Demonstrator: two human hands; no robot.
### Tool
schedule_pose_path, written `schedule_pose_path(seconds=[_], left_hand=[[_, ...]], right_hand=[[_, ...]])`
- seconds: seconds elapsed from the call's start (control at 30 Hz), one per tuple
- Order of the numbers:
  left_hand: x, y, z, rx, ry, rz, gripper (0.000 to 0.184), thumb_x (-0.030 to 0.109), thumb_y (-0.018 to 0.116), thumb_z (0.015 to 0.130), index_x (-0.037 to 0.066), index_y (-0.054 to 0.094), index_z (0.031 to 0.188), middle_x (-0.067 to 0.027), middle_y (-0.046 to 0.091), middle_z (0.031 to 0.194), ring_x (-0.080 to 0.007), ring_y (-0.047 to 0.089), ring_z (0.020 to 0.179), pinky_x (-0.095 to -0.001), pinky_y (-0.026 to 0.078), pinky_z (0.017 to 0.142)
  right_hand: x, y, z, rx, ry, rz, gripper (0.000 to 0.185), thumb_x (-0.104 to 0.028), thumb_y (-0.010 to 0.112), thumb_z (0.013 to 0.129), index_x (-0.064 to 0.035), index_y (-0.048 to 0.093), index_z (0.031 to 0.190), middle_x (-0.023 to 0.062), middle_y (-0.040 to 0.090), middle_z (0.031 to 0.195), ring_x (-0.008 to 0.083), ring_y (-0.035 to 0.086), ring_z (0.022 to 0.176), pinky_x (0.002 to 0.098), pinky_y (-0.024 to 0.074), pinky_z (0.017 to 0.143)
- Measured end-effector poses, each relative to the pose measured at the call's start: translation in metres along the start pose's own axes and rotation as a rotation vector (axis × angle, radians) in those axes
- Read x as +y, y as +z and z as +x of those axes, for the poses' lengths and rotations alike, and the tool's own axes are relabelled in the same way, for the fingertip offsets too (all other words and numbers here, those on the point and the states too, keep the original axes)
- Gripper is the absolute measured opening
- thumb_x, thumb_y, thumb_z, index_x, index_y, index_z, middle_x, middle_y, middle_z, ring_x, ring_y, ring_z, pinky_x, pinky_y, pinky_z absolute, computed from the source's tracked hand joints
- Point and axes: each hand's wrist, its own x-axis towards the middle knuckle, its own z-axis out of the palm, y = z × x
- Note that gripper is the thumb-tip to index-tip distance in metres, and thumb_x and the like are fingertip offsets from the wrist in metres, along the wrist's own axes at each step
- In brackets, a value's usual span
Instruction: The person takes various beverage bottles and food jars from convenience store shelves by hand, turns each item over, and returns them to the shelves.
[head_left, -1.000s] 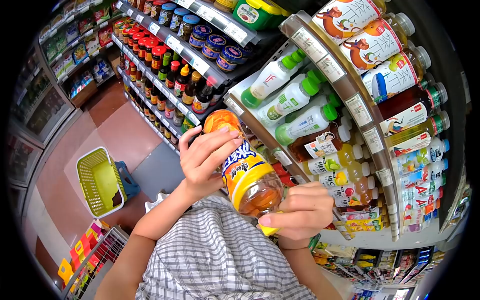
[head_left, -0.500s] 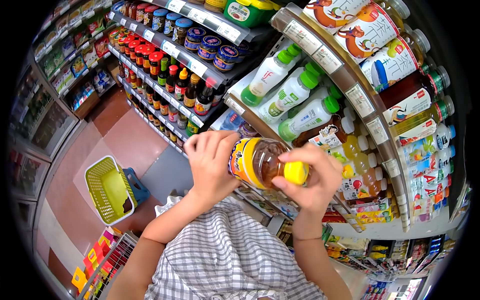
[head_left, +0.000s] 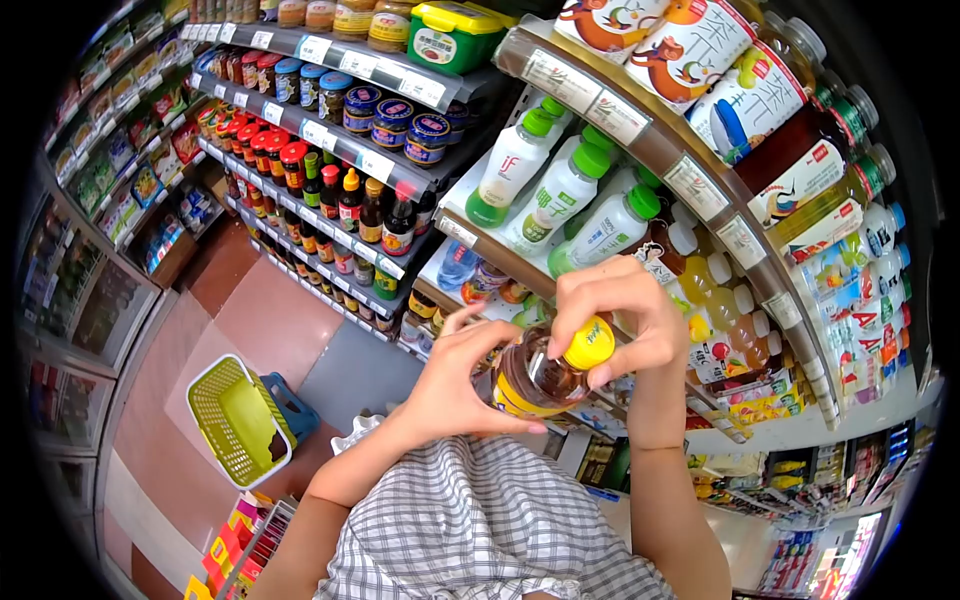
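Note:
A clear bottle of brown drink (head_left: 548,374) with a yellow label band is held in front of my chest, its yellow cap (head_left: 590,343) tilted up and to the right. My left hand (head_left: 462,375) wraps round the bottle's body, thumb below and fingers above. On the cap and neck, the thumb and fingers of my right hand (head_left: 625,318) are closed. The bottle's lower end is hidden by my left hand. White bottles with green caps (head_left: 515,165) stand on the shelf just beyond.
A yellow-green basket (head_left: 238,420) stands on the floor at the left, beside a blue one (head_left: 291,408). Shelves of jars and sauce bottles (head_left: 340,200) run ahead. A curved drinks shelf (head_left: 690,185) rises at the right. Colourful packages (head_left: 235,545) lie at the lower left.
The bottle has turned from cap down to cap up and right. My left hand has shifted along its body, and my right hand now grips the cap from above. The view has shifted too.

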Motion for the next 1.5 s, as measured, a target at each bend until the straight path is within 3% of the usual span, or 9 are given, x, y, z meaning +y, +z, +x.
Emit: schedule_pose_path(seconds=[0.07, 0.17, 0.2, 0.33, 1.13, 1.5], left_hand=[[0.006, 0.003, 0.004, 0.168, 0.036, 0.133, 0.074, 0.043, 0.093, 0.048, 0.004, 0.062, 0.103, -0.0074, 0.069, 0.093, -0.0237, 0.067, 0.090, -0.0481, 0.032, 0.106], [0.008, 0.003, 0.005, 0.240, -0.044, 0.170, 0.073, 0.043, 0.093, 0.048, 0.004, 0.062, 0.102, -0.0086, 0.068, 0.095, -0.0245, 0.066, 0.092, -0.0484, 0.032, 0.106], [0.007, 0.003, 0.005, 0.253, -0.060, 0.173, 0.073, 0.043, 0.093, 0.048, 0.003, 0.062, 0.102, -0.0094, 0.068, 0.095, -0.0250, 0.066, 0.093, -0.0483, 0.033, 0.106], [0.010, -0.001, 0.005, 0.242, -0.132, 0.141, 0.073, 0.042, 0.093, 0.047, 0.003, 0.062, 0.101, -0.0103, 0.068, 0.095, -0.0272, 0.063, 0.096, -0.0481, 0.034, 0.105], [0.008, 0.000, 0.004, 0.276, -0.164, 0.100, 0.077, 0.040, 0.094, 0.046, 0.002, 0.063, 0.104, -0.0112, 0.066, 0.104, -0.0299, 0.058, 0.105, -0.0457, 0.037, 0.103], [0.007, -0.004, 0.003, 0.219, -0.059, 0.110, 0.077, 0.041, 0.093, 0.048, 0.004, 0.065, 0.110, -0.0083, 0.068, 0.105, -0.0270, 0.061, 0.101, -0.0477, 0.032, 0.105]], right_hand=[[0.004, -0.001, 0.001, 0.047, 0.018, 0.004, 0.045, -0.041, 0.079, 0.070, -0.0034, 0.068, 0.092, 0.0066, 0.063, 0.081, 0.0215, 0.059, 0.069, 0.0316, 0.0421, 0.059], [0.005, -0.001, 0.002, 0.146, 0.102, -0.062, 0.042, -0.036, 0.080, 0.071, -0.0044, 0.069, 0.095, 0.0035, 0.064, 0.083, 0.0115, 0.055, 0.063, 0.0232, 0.0387, 0.053], [0.005, 0.001, 0.001, 0.187, 0.150, -0.051, 0.036, -0.029, 0.080, 0.074, -0.0038, 0.069, 0.097, 0.0016, 0.065, 0.085, 0.0053, 0.053, 0.064, 0.0198, 0.0361, 0.051], [0.000, 0.016, 0.005, 0.371, 0.225, 0.097, 0.029, -0.019, 0.079, 0.078, -0.0018, 0.068, 0.098, 0.0010, 0.066, 0.085, 0.0029, 0.053, 0.067, 0.0190, 0.0387, 0.055], [0.000, 0.016, 0.014, 0.359, 0.213, 0.215, 0.031, -0.017, 0.079, 0.078, 0.0006, 0.067, 0.100, 0.0043, 0.066, 0.091, 0.0075, 0.060, 0.082, 0.0218, 0.0470, 0.069], [0.012, -0.003, 0.011, 0.087, -0.012, -0.065, 0.043, -0.034, 0.082, 0.071, -0.0051, 0.070, 0.101, 0.0023, 0.059, 0.079, 0.0124, 0.050, 0.062, 0.0256, 0.0343, 0.052]])
